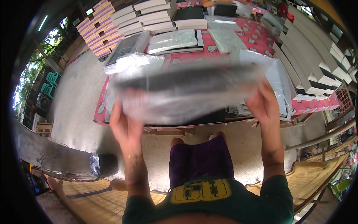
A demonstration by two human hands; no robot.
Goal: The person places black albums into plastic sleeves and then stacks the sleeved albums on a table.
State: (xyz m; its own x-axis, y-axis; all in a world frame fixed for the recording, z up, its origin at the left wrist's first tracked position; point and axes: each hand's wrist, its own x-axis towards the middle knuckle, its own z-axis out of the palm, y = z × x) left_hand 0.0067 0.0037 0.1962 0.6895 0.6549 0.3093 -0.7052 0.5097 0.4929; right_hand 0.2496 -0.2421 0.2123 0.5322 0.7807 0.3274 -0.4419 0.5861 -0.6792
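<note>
Apparently, the left hand (127, 121) and right hand (263, 101) pinch a motion-blurred, plastic-wrapped bundle (186, 91) in their fingers (268, 91) above the counter's (309, 106) near edge; floor (76, 93) stretches left.

- Black, flat, oblong slab (179, 79), smeared by blur, raised above the pink printed tabletop (255, 37), its long side running left to right.
- Clear, thin plastic film (175, 106), loose along the slab's near side; whether it wraps fully around is unclear.

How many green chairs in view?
2: the upper chair and the lower chair, close together toward the picture's left. Others may be hidden.
</note>
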